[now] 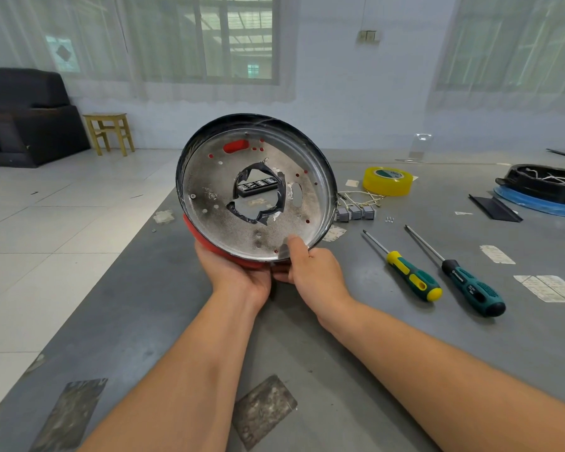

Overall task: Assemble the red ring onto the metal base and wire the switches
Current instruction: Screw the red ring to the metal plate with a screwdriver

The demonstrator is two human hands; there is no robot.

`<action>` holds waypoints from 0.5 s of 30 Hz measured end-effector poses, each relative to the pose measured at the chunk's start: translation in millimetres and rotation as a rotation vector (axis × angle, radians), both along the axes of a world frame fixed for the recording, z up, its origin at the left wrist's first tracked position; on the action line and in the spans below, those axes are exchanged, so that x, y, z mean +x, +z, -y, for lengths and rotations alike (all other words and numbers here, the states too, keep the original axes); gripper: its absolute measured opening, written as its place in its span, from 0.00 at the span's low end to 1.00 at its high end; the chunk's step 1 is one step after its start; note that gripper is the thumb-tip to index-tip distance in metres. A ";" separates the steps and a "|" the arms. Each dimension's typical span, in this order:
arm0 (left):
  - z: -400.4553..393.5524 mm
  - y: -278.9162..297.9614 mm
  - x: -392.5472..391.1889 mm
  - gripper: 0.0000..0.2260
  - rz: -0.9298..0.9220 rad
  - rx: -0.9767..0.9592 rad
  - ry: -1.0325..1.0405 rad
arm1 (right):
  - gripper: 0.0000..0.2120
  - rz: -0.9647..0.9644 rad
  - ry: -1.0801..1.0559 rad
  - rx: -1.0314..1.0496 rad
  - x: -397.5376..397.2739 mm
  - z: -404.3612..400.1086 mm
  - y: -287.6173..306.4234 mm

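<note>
Grey worktable [388,337] filling the near and right of the scene.

Held tilted above its middle, one metal base [229,177], dished, inner face toward the camera, a ragged centre hole ringed with dark tape. Behind and below it, one red ring [206,243], showing at the lower left edge and through the base's slots and small holes. Seated against the base by the look of it, though not visibly fastened; only one screw head plain, at the left of the plate.

Left hand [238,272] cupped under the lower edge, fingers out of sight behind the ring, gripping it. Right hand [313,272] clamping the rim, thumb [297,247] pressed on the base's inner face.

Far right, one black round housing [545,184] on a blue ring, white wires inside.

One roll of yellow tape [388,181] right of the base.

Two screwdrivers, near right: one yellow-and-green [411,278], one dark green and black [470,285].

Three grey switches [356,213] in a row just right of the base, thin wires [362,197] lying loose beside them, none led to the base. Wiring not begun, judging by that.

A small cluster of screws [389,219] right of the switches, too small to count.
</note>
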State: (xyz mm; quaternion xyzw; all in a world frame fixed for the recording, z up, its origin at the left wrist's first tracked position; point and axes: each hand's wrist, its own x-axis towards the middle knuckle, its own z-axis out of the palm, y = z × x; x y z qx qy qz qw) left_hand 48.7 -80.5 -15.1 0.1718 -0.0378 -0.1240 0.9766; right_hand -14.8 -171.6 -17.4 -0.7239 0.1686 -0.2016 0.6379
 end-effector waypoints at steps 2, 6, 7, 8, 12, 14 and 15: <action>-0.2 1.3 -1.4 0.31 0.002 0.005 0.002 | 0.26 -0.001 -0.001 0.003 0.0 -0.5 0.4; 0.5 2.5 -3.6 0.30 0.001 0.008 0.015 | 0.25 -0.020 -0.011 -0.002 -1.8 -1.6 1.2; 0.6 2.7 -4.1 0.29 -0.006 0.009 0.018 | 0.24 -0.026 -0.014 0.007 -1.4 -1.5 1.7; 0.7 3.0 -4.6 0.29 -0.014 0.008 0.020 | 0.22 -0.029 -0.015 0.028 -0.7 -0.9 2.0; 1.6 2.5 -3.9 0.25 -0.037 -0.022 0.024 | 0.17 -0.046 -0.020 0.129 3.1 2.2 3.7; 2.3 3.4 -4.2 0.25 -0.046 -0.033 0.023 | 0.18 -0.059 -0.012 0.183 4.8 3.0 4.8; 2.9 3.9 -4.6 0.25 -0.047 -0.036 0.023 | 0.18 -0.058 -0.004 0.218 5.3 3.5 5.3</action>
